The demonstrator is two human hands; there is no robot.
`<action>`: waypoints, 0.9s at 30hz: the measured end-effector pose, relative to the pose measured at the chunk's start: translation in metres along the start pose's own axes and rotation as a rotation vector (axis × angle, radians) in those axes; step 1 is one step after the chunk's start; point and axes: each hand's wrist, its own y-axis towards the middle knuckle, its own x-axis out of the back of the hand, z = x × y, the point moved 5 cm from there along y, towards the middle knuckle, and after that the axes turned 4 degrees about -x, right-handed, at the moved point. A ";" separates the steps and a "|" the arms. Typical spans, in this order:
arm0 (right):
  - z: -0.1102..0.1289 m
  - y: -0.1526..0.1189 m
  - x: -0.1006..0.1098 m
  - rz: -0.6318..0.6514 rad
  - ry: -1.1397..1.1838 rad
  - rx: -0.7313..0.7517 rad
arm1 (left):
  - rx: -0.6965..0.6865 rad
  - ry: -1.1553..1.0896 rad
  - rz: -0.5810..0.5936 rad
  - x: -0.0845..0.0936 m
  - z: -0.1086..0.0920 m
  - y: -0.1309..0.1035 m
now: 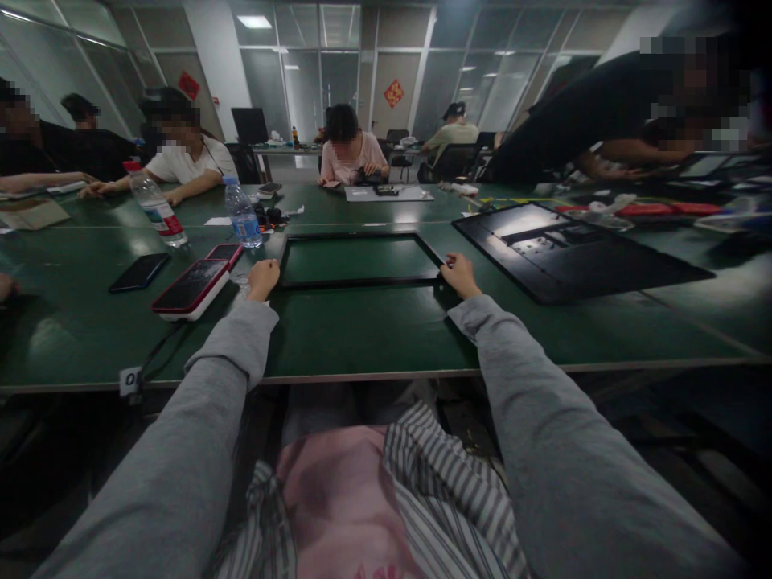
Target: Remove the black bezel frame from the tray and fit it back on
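Note:
A thin black rectangular frame (pixel 362 282), like a monitor bezel, lies on or just over the green table (pixel 374 338) in front of me. My left hand (pixel 264 279) is closed on its left side near the front corner. At the opposite front corner, my right hand (pixel 461 275) grips the frame between thumb and fingers. Through the frame's opening the green tabletop shows. To the right of my right hand lies a large black panel (pixel 579 249), like a monitor's back cover, with a recessed middle.
Left of the frame are a phone (pixel 140 272), a red-rimmed device (pixel 193 285) with a cable, and two water bottles (pixel 157 205) (pixel 242 213). Across the table a person (pixel 355 153) handles small parts. Another person (pixel 572 112) leans over the table at the right.

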 end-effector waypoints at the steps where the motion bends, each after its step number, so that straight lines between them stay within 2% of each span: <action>1: 0.000 0.001 0.000 -0.003 0.019 0.010 | -0.004 -0.018 -0.007 0.000 0.000 0.000; 10: 0.005 -0.004 -0.004 0.049 0.080 0.001 | -0.057 -0.151 -0.031 -0.003 -0.003 0.003; 15: 0.006 -0.004 0.000 0.017 -0.020 0.006 | -0.080 -0.130 -0.063 0.001 -0.010 -0.001; 20: 0.003 0.001 0.000 -0.019 -0.029 0.022 | -0.241 -0.130 -0.078 0.008 -0.030 -0.011; 23: 0.002 0.003 -0.002 -0.025 -0.017 0.033 | -0.328 -0.152 -0.034 0.009 -0.041 -0.019; 27: 0.001 0.003 -0.004 -0.019 0.014 0.039 | -0.398 -0.143 0.087 0.006 -0.050 -0.030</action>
